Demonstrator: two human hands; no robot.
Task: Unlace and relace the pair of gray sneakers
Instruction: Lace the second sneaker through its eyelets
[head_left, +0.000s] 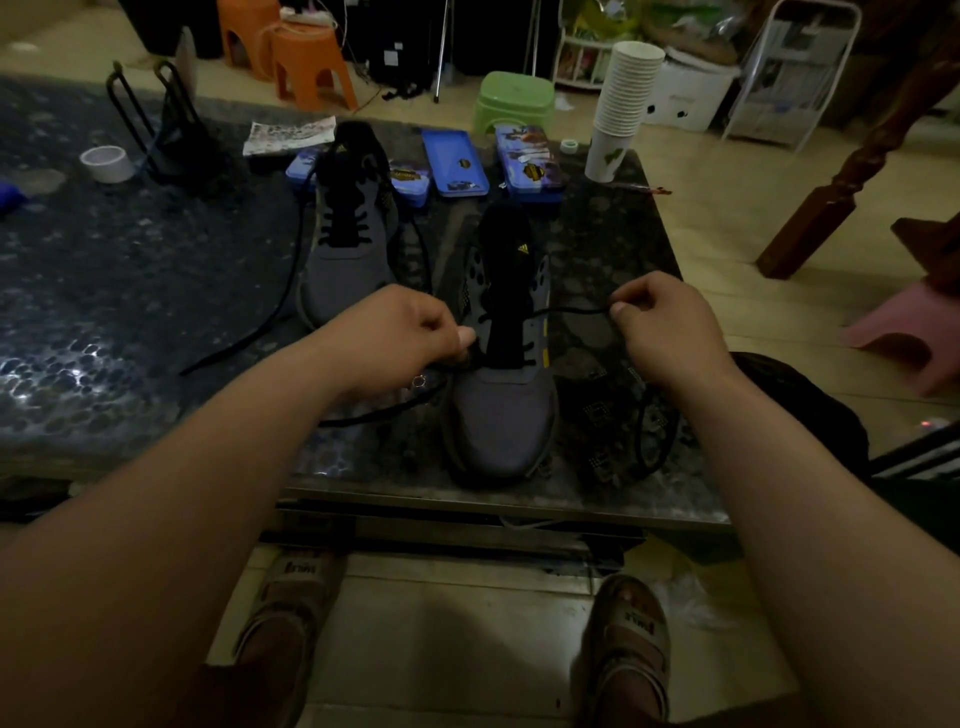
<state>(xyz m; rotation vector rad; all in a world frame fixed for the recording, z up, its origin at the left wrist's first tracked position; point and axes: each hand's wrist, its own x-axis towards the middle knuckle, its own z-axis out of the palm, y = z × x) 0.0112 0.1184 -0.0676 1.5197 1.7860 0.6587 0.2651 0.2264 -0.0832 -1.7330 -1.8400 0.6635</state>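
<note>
Two gray sneakers with black tongues stand on a dark speckled table (130, 291), toes toward me. The near sneaker (501, 415) sits at the table's front edge, its black lace (571, 310) threaded through the lower eyelets only. My right hand (660, 322) pinches the lace's right strand and holds it out taut to the right of the shoe. My left hand (400, 332) pinches the left strand beside the shoe's left eyelets; that strand trails off left across the table. The far sneaker (350, 228) stands behind, partly laced, with a long loose lace end (280, 306) running down to the left.
Behind the shoes lie blue tins (454, 163), a stack of paper cups (621, 104), a tape roll (108, 163) and a black wire stand (161, 130). Orange stools (306, 62), a green stool (511, 98) and a pink stool (909, 332) stand on the floor. My sandalled feet are under the table.
</note>
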